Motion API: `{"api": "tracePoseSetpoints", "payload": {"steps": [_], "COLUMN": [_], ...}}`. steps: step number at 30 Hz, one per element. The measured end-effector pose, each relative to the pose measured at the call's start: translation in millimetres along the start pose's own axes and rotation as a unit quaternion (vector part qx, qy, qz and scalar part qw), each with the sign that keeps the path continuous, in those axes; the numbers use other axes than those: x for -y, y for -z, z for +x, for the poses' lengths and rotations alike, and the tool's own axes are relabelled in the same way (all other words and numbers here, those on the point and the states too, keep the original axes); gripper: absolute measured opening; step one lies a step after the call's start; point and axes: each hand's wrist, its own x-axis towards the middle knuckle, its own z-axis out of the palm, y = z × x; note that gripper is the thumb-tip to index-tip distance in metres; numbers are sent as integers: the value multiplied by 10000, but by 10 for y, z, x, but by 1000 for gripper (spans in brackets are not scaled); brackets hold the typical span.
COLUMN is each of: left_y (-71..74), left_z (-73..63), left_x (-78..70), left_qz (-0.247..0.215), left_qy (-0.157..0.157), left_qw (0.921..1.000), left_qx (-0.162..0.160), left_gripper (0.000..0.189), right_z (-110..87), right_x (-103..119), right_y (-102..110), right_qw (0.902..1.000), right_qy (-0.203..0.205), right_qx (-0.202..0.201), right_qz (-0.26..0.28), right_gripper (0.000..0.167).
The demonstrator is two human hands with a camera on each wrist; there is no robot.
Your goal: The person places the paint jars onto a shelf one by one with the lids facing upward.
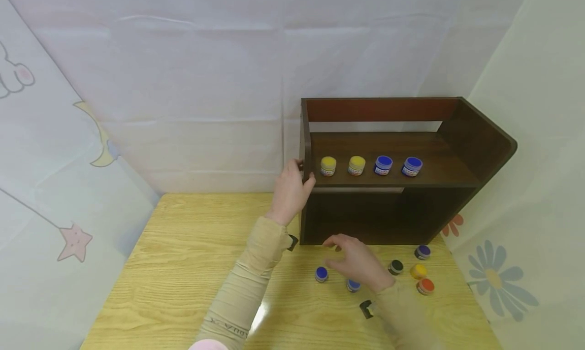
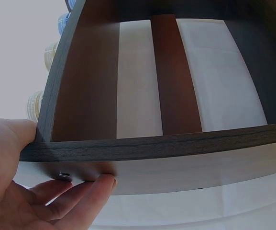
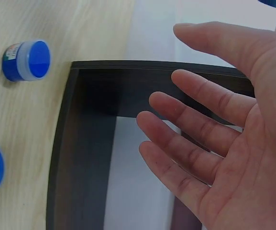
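Note:
A dark brown two-tier shelf [image 1: 393, 184] stands on the table. My left hand [image 1: 291, 192] holds its left side panel; in the left wrist view the thumb lies near the front edge and the fingers [image 2: 87, 201] touch the outer face. On the upper board sit two yellow paint jars [image 1: 328, 166] and two blue paint jars [image 1: 383, 165] in a row. My right hand [image 1: 358, 262], fingers spread and holding nothing, hovers over the table before the shelf. Near it are a dark blue jar [image 1: 321, 274] and a lighter blue jar [image 1: 353, 285], partly covered by the hand.
Right of my right hand stand a dark green or black jar [image 1: 395, 267], a purple jar [image 1: 422, 252], a yellow jar [image 1: 418, 271] and an orange-red jar [image 1: 426, 286]. The wooden table [image 1: 183, 258] stretches to the left. White sheets [image 1: 192, 86] hang behind and at both sides.

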Motion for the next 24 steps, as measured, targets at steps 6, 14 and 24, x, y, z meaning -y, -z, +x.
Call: {"api": "tracePoseSetpoints", "payload": {"steps": [6, 14, 24], "left_y": [-3, -8, -3], "left_z": [2, 2, 5], "left_x": [0, 6, 2], "left_qz": [-19, -64, -130], "left_qy": [-13, 6, 50], "left_qw": [10000, 10000, 9999], "left_qx": [3, -31, 24], "left_gripper": [39, 38, 39], "right_z": [16, 28, 34], "right_x": [-71, -156, -285], "right_y": [-96, -296, -565], "right_qw": [9995, 9977, 9982], "right_qy": [-214, -345, -16], "right_qx": [210, 524, 607], "right_qz": [39, 272, -10], "right_gripper": [35, 37, 40]}}
